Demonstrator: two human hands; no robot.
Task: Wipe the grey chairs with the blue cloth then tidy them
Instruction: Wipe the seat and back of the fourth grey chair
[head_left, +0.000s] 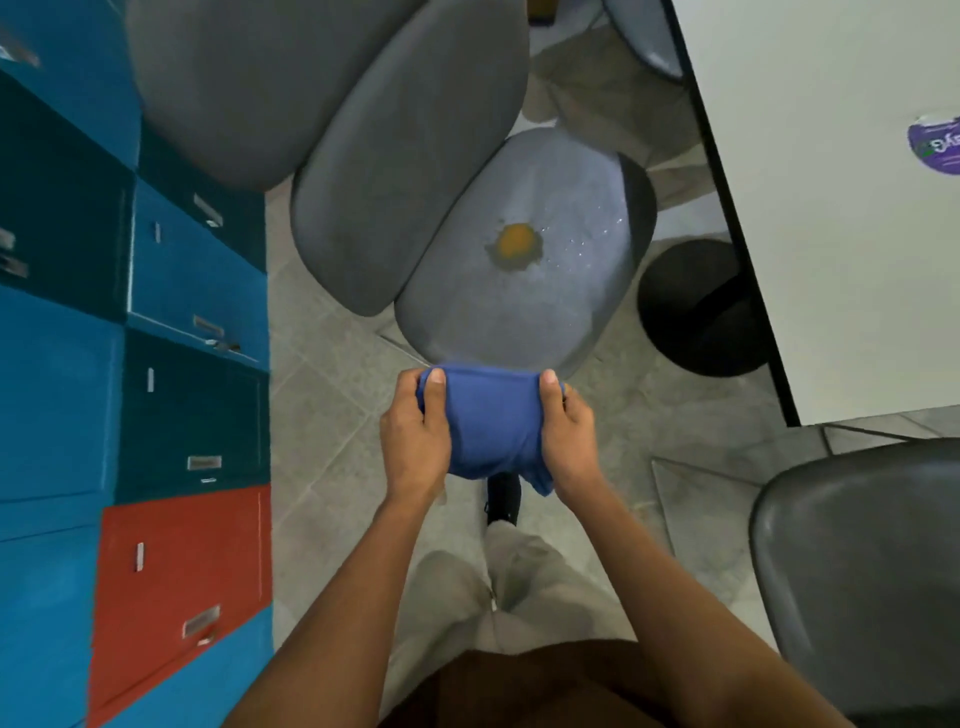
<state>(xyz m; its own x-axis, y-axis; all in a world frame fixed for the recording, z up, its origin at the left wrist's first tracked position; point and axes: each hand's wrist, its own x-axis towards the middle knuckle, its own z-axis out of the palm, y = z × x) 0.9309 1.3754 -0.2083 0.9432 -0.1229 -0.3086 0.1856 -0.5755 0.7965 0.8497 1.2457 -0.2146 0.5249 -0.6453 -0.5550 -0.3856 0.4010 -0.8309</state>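
Note:
A blue cloth (491, 421) is stretched between both hands just in front of a grey chair seat (519, 312). My left hand (415, 431) grips its left edge with the thumb on top. My right hand (569, 431) grips the right edge the same way. The seat has an orange-yellow stain (517, 244) near its middle and small wet droplets to the right of it. Two more grey chair shells lie behind it, one in the middle (400, 161) and one at the far left (244, 88).
Blue, teal and red lockers (171, 395) line the left side. A white table (841, 208) fills the upper right, with a black round base (696, 306) under its edge. A dark grey chair (862, 582) stands at the lower right. The floor is tiled.

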